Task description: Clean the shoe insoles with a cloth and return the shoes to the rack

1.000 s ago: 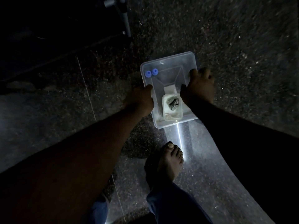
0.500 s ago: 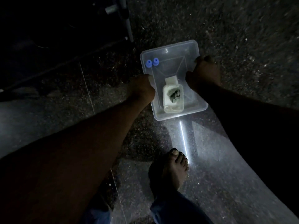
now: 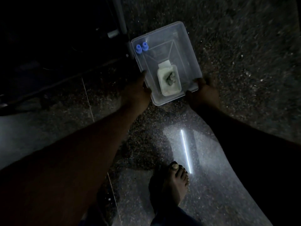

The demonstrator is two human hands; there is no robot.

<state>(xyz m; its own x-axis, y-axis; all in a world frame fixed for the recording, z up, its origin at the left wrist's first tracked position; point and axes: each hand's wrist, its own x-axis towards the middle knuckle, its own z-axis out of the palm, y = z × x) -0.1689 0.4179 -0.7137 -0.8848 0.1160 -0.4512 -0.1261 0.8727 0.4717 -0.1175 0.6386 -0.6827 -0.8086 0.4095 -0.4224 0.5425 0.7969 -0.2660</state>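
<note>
above the dark floor (image 3: 244, 46) the clear box (image 3: 184, 46) is now further out, beside a metal post (image 3: 120, 17); left hand (image 3: 136, 93) and right hand (image 3: 203, 93) curl their grip on its near corners. the cloth (image 3: 171, 78), perhaps, lies inside: cleaning seems done.

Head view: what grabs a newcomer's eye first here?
The clear plastic box, centre frame, pale against the dark floor, gripped at its near corners by the left hand and right hand. Inside sit a small white tub and, far-left, two blue caps. Below, a bright streak lies by a bare foot.

Box's (image 3: 187, 46) inner tub (image 3: 171, 92) contents indistinct.
</note>
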